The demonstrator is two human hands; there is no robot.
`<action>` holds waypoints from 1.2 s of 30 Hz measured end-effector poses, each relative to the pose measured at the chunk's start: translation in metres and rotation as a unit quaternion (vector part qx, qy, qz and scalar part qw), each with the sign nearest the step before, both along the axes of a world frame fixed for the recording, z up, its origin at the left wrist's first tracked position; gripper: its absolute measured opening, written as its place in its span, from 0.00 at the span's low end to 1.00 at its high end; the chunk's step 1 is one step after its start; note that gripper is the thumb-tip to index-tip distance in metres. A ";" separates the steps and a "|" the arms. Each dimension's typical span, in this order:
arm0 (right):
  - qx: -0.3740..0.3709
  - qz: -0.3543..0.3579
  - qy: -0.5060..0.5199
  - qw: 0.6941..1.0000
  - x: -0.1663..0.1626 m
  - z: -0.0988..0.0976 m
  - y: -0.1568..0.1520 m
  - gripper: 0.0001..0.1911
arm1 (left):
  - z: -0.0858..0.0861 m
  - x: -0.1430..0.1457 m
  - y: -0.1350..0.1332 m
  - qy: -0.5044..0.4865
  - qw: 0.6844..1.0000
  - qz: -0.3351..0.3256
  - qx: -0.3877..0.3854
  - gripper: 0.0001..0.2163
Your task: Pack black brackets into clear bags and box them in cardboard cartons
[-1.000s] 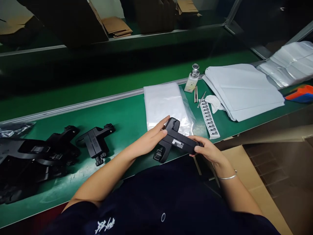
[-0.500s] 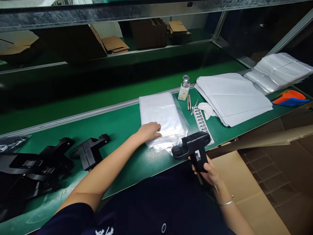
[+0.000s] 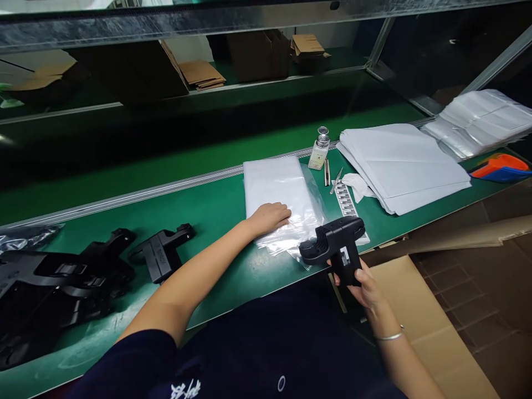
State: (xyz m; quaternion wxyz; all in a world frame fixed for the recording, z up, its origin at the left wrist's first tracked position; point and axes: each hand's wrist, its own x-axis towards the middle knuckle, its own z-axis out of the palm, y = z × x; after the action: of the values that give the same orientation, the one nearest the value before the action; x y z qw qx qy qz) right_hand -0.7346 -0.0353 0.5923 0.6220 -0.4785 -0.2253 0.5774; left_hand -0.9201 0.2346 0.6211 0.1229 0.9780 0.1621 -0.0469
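My right hand [image 3: 366, 288] grips a black T-shaped plastic part [image 3: 334, 244] by its stem, holding it just above the near edge of the green table [image 3: 216, 205]. A small white label shows on the stem. My left hand [image 3: 270, 216] rests on the near left corner of a stack of clear plastic bags [image 3: 282, 194], fingers curled and pinching at the top bag. The black part hangs just right of that stack's near corner.
Several more black plastic parts [image 3: 62, 277] lie at the left. Behind the bags stand a small dispenser bottle [image 3: 319, 148], tweezers [image 3: 336, 180], a strip of labels [image 3: 347, 202] and a white sheet stack [image 3: 399, 163]. A cardboard box [image 3: 432, 332] sits below right.
My left hand let go of the black part and moved onto the bag stack. My right hand turned the part stem-down and carried it to the right. The view tilted up slightly.
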 end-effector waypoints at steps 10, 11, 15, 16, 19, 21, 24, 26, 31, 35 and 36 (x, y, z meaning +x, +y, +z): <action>-0.004 0.010 -0.039 0.999 0.007 -0.009 -0.015 0.26 | 0.000 -0.133 -0.086 -0.007 0.992 0.127 0.025 0.11; -0.001 0.017 -0.035 0.999 0.004 -0.009 -0.011 0.26 | -0.007 -0.134 -0.097 -0.029 0.990 0.138 0.017 0.14; 0.014 0.047 -0.014 0.999 -0.013 -0.006 0.010 0.25 | -0.034 -0.122 -0.119 -0.010 0.980 0.196 0.005 0.31; 0.016 0.058 -0.012 0.998 -0.017 -0.005 0.013 0.25 | -0.038 -0.122 -0.119 0.006 0.979 0.206 0.000 0.32; 0.019 0.092 -0.014 0.995 -0.025 -0.002 0.016 0.26 | -0.037 -0.132 -0.112 0.026 0.970 0.243 -0.002 0.32; 0.020 0.108 -0.023 0.994 -0.028 0.000 0.016 0.27 | -0.031 -0.135 -0.106 0.020 0.963 0.269 0.000 0.28; 0.009 0.117 -0.053 0.992 -0.035 0.005 0.019 0.28 | -0.023 -0.124 -0.098 0.016 0.945 0.326 -0.006 0.20; 0.003 0.119 -0.066 0.991 -0.039 0.010 0.022 0.27 | -0.022 -0.114 -0.093 0.029 0.936 0.351 -0.011 0.17; 0.004 0.137 -0.065 0.988 -0.041 0.018 0.027 0.26 | -0.019 -0.123 -0.089 0.021 0.950 0.304 -0.074 0.12; 0.003 0.164 -0.087 0.983 -0.038 0.021 0.032 0.25 | -0.011 -0.134 -0.101 0.012 0.949 0.308 -0.061 0.11; 0.002 0.169 -0.088 0.982 -0.039 0.022 0.034 0.26 | -0.011 -0.134 -0.104 0.018 0.951 0.304 -0.049 0.10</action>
State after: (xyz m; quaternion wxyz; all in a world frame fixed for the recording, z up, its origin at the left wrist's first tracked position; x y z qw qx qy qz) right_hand -0.7735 -0.0013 0.6139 0.4944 -0.4813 -0.3579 0.6291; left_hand -1.0537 0.1302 0.6103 0.1766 0.8742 0.4511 -0.0328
